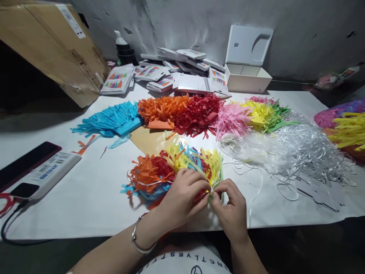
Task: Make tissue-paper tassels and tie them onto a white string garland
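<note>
My left hand (188, 194) and my right hand (229, 203) meet over the table's near side, fingertips pinched close together. Between them is the pale cord (211, 189) at the gathered end of a paper tassel. This yellow and green tassel (215, 163) fans out behind my fingers. Beside and under my left hand lies a bunch of orange, red and blue tassels (148, 171), with a white cord running across it. My left forearm wears a silver bracelet (137, 234). The exact grip of each fingertip on the cord is partly hidden.
Behind lie piles of blue (111, 120), orange (162, 108), red (199, 114) and pink tassels (232, 118). Silver tinsel (308, 144) and loose string spread right. Flat printed boxes (191, 82), an open white box (248, 78) and a carton (54, 45) stand farther back. A phone (31, 161) lies left.
</note>
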Action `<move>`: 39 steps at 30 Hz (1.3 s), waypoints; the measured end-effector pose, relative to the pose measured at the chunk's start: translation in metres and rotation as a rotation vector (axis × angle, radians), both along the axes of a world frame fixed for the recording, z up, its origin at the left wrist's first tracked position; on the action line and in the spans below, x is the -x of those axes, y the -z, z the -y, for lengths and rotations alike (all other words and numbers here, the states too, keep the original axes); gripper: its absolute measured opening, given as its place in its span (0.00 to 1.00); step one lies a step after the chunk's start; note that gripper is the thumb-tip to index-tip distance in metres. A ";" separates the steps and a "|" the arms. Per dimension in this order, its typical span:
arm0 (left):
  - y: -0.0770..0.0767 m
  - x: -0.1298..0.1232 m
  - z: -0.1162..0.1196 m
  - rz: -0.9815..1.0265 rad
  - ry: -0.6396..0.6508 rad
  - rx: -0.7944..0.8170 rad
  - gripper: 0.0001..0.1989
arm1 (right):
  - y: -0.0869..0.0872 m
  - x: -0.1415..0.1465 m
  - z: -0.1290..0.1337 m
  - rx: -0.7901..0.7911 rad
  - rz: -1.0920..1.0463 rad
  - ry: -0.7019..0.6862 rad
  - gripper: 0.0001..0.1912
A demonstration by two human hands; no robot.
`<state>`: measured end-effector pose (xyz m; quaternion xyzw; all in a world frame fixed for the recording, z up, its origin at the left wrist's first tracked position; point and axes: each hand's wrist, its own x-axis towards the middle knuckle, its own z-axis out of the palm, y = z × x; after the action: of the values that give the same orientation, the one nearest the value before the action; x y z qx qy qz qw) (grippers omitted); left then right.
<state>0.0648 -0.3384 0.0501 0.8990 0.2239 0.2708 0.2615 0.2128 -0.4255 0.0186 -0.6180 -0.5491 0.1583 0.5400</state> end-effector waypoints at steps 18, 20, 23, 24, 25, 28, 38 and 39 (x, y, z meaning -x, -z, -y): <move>0.001 0.000 -0.001 0.044 0.003 0.116 0.04 | 0.003 -0.001 0.000 -0.035 0.063 0.049 0.08; 0.000 -0.001 -0.001 0.073 -0.016 0.158 0.05 | 0.005 -0.001 0.001 -0.058 0.102 0.080 0.08; 0.000 -0.001 0.000 0.105 -0.032 0.203 0.06 | 0.006 -0.002 0.003 -0.052 0.075 0.050 0.07; 0.000 -0.001 0.000 0.113 -0.035 0.212 0.06 | 0.006 -0.003 0.003 -0.045 0.053 0.033 0.06; 0.001 -0.001 0.000 0.118 -0.038 0.219 0.06 | 0.005 -0.003 0.003 -0.037 0.032 0.015 0.05; 0.003 -0.001 0.000 0.113 -0.035 0.232 0.05 | 0.004 -0.004 0.002 -0.008 0.001 -0.033 0.02; 0.002 -0.001 0.001 0.106 -0.017 0.288 0.06 | 0.006 0.000 -0.001 -0.005 -0.263 -0.080 0.08; 0.002 -0.001 0.001 0.107 -0.023 0.289 0.06 | 0.006 0.000 0.000 0.002 -0.287 -0.091 0.08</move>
<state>0.0661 -0.3394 0.0484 0.8336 0.2566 0.2862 0.3966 0.2132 -0.4254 0.0124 -0.5640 -0.4934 0.2700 0.6045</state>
